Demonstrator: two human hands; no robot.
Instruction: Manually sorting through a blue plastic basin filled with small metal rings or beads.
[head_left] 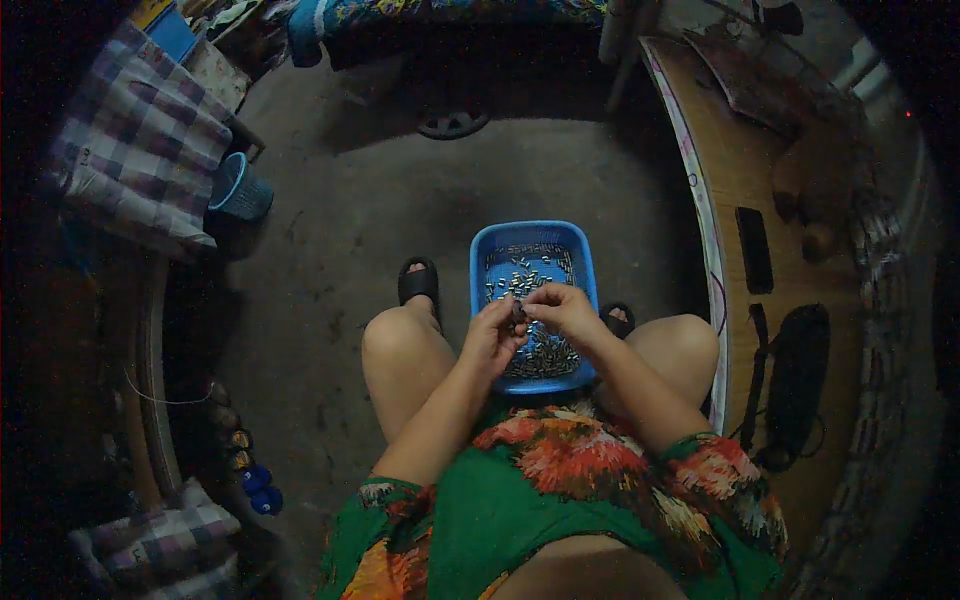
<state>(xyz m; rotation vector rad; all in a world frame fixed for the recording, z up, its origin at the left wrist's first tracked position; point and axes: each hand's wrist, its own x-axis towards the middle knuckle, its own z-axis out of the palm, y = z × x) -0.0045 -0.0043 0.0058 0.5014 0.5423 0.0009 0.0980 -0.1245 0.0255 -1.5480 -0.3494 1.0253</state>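
Note:
Between my knees stands a blue plastic basket [583, 262] with many small shiny metal cylinders [545, 355] in it, heaped at the near end and scattered at the far end. Over its middle my two hands meet. My left hand [490, 335] is closed around a small dark piece [518, 313], whose kind I cannot make out. The fingers of my right hand [562, 308] are pinched together at that piece; whatever they hold is too small to name.
A wooden table [740, 190] with a dark flat device [754, 250] runs along the right. On the left are a blue bin [242, 190] and a checked cloth [140, 140]. A dark round object [452, 124] lies on the floor ahead, and blue balls [262, 490] sit at lower left.

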